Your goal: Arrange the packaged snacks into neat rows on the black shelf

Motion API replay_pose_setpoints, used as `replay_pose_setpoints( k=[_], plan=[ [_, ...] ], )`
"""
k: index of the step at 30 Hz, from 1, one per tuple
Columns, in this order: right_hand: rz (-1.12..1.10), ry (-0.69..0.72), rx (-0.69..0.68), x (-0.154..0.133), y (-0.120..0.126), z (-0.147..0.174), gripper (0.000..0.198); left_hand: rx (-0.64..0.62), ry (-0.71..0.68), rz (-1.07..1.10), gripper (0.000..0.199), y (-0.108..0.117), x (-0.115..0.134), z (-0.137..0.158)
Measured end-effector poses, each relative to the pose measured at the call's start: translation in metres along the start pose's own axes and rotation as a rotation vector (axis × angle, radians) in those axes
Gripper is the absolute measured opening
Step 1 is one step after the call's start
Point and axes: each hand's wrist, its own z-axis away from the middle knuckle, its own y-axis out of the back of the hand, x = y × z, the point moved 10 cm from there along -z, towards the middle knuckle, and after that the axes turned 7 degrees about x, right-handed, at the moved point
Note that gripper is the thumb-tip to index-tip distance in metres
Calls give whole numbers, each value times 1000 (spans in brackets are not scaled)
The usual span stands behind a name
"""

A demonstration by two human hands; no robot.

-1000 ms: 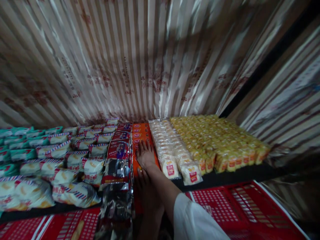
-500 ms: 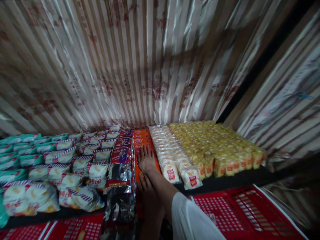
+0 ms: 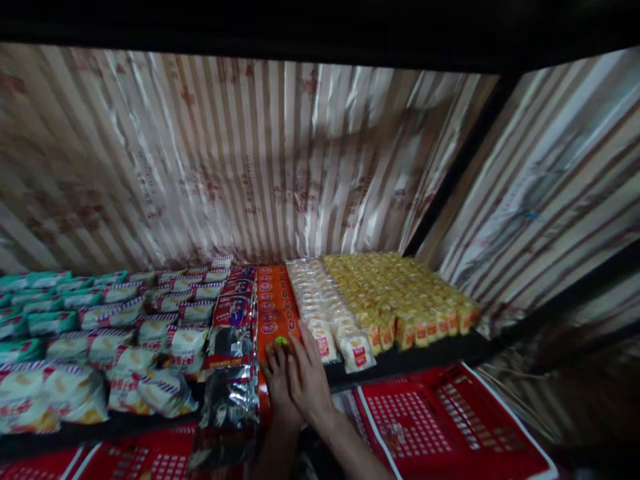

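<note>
A row of overlapping orange packets (image 3: 274,293) runs from the back of the shelf toward me. At its near end my left hand (image 3: 281,383) lies with fingers stretched forward on the packets, beside a yellow-green round mark. Right beside it, partly overlapping, is my right hand (image 3: 311,380), fingers extended and apart along the row's right edge. Neither hand is wrapped around anything. To the left lie dark red and black packets (image 3: 233,313), shiny at the near end. On the right are clear-wrapped white packs (image 3: 357,350). Motion blur softens the fingertips.
White bread-like bags (image 3: 165,393) and teal bags (image 3: 53,323) fill the left of the shelf. Rows of yellow packs (image 3: 400,300) stand at right. Red plastic baskets (image 3: 415,427) sit below the shelf edge. Striped sheeting (image 3: 280,160) hangs behind; a dark beam (image 3: 300,33) crosses above.
Both hands have drawn back toward me along the orange row, the right from farther up it. The view has tilted up, bringing the dark beam overhead into sight.
</note>
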Motion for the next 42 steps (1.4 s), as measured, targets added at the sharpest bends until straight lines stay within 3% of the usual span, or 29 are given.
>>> replay_pose_setpoints(
  k=[6,10,18,26,31,36,42],
  plan=[
    [90,-23,27,31,64,102,45,-146,26,-99,46,2,-1,-2],
    [133,-35,23,45,88,141,44,-208,40,-92,49,1,-2,-1],
    [116,-297,148,55,123,142,32,-263,128,23,50,7,-7,-2],
    [101,-419,127,74,146,163,34,-305,129,18,52,4,-7,-4],
    [119,-472,131,88,160,175,36,-258,47,92,56,27,11,-1],
    [91,-501,129,88,163,185,37,-268,-48,227,51,53,36,32],
    [46,-486,119,68,168,177,36,-359,-70,390,51,60,50,77]
  ],
)
